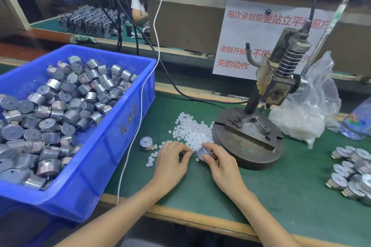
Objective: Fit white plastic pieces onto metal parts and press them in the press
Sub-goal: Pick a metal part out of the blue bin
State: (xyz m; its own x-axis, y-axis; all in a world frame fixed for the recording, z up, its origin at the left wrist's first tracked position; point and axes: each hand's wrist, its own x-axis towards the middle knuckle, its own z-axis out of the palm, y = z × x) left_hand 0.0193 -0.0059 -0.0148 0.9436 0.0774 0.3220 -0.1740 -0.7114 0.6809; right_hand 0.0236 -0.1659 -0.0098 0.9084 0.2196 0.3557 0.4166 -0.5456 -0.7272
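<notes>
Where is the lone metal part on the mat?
Head view, left of centre: the metal part stands on the green mat between the blue bin and the left hand.

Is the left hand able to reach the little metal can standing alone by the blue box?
Probably yes. The metal can stands on the green mat just beside the left hand, with only a few small white pieces between them.

The crate of motors (66, 118) sits left on the tabletop (281, 196); the press (259, 126) stands right of it. The plastic pieces (190, 130) lie between them; more motors (353, 172) lie far right.
</notes>
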